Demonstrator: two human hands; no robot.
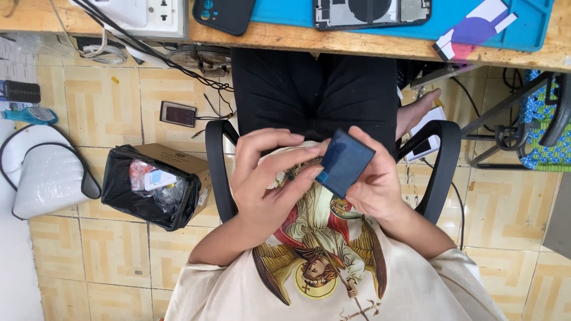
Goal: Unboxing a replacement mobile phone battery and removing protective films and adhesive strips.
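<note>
Over my lap I hold a flat dark blue rectangular piece (346,163) between both hands. My left hand (269,179) pinches its left edge with the fingertips. My right hand (375,185) supports it from behind and below, thumb on the right edge. At the top of the view, an opened phone body (372,12) with its insides exposed lies on a blue work mat (529,27) on the wooden desk (357,41). A dark phone case (225,14) lies to its left.
A white power strip (148,15) with cables sits at the desk's left. A purple and white card (476,27) lies on the mat. On the tiled floor stand a black-lined cardboard bin (156,185) and a small dark device (178,113). Black chair armrests (215,166) flank me.
</note>
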